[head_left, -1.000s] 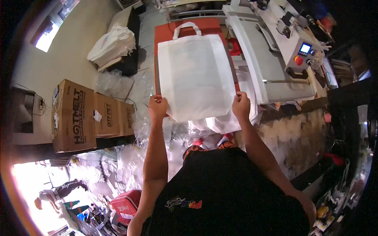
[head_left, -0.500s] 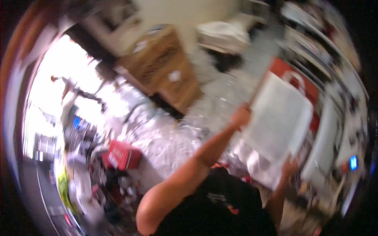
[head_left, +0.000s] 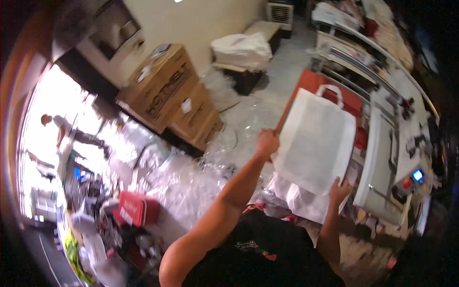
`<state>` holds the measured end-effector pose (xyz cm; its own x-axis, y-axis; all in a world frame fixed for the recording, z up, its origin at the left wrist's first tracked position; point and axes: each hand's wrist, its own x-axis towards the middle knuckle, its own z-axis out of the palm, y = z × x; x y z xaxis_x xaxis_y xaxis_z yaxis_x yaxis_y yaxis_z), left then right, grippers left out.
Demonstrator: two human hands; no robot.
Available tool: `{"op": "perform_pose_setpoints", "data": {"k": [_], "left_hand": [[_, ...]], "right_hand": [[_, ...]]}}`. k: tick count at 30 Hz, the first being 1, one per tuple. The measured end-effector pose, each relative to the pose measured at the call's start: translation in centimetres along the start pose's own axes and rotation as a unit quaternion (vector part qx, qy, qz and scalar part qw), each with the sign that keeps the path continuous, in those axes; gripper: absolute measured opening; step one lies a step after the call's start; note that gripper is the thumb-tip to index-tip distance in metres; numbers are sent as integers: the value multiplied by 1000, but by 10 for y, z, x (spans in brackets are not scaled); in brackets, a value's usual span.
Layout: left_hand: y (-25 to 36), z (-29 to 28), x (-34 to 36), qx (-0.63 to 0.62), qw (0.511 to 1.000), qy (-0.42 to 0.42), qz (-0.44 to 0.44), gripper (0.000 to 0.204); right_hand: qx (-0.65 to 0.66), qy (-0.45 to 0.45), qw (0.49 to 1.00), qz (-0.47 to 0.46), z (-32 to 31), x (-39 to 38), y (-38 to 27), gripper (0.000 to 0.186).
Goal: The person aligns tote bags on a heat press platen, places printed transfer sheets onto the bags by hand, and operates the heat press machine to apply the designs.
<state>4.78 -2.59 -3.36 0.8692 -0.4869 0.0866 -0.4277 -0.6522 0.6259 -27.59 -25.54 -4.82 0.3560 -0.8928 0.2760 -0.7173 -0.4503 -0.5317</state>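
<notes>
A flat white bag (head_left: 315,138) with a looped handle (head_left: 330,92) lies on a red board (head_left: 311,79). My left hand (head_left: 267,142) is closed at the bag's left edge, beside the board's rim; its fingertips are partly hidden. My right hand (head_left: 340,190) pinches the bag's near right corner, thumb on top. Below the bag, more white sheet material (head_left: 296,196) hangs over the near edge.
To the right stands a white machine (head_left: 380,167) with a small lit screen (head_left: 417,175). Stacked cartons (head_left: 167,95), crumpled clear plastic (head_left: 191,177) and a red box (head_left: 138,209) are at left. Beyond, a person (head_left: 71,129) bends in bright light. A white bundle (head_left: 244,50) rests farther back.
The view has turned and steadied, so the whole scene sits farther left. Both hands stay at the edges of the white bag, with little visible change between them and it.
</notes>
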Motion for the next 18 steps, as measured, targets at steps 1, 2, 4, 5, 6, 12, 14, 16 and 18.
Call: {"op": "perform_pose_setpoints", "data": {"k": [1, 2, 4, 5, 6, 12, 14, 16, 18], "left_hand": [[-2, -4, 1, 1, 999, 41, -21, 33], [4, -5, 0, 1, 1000, 27, -3, 33], [23, -11, 0, -58, 995, 35, -76, 38], [23, -9, 4, -60, 996, 25, -63, 38], [13, -12, 6, -75, 993, 25, -89, 41], [19, -29, 3, -53, 979, -130, -151, 58], [22, -32, -2, -76, 991, -73, -83, 57], [13, -32, -4, -72, 990, -66, -102, 55], [11, -22, -13, -74, 987, -54, -134, 53]], "right_hand": [[-18, -9, 1000, 21, 3, -4, -14, 50], [-9, -26, 999, 37, -5, -7, -22, 51], [19, -36, 997, 64, -17, -7, -25, 52], [40, -30, 996, 76, -16, -6, -21, 52], [33, -14, 998, 56, -7, -7, -16, 54], [0, 35, 999, 13, 8, -15, -2, 52], [-10, 22, 998, 51, 0, -21, -16, 57], [-15, 27, 999, 30, -3, -19, -24, 59], [-16, 22, 999, 35, -6, -20, -19, 59]]}}
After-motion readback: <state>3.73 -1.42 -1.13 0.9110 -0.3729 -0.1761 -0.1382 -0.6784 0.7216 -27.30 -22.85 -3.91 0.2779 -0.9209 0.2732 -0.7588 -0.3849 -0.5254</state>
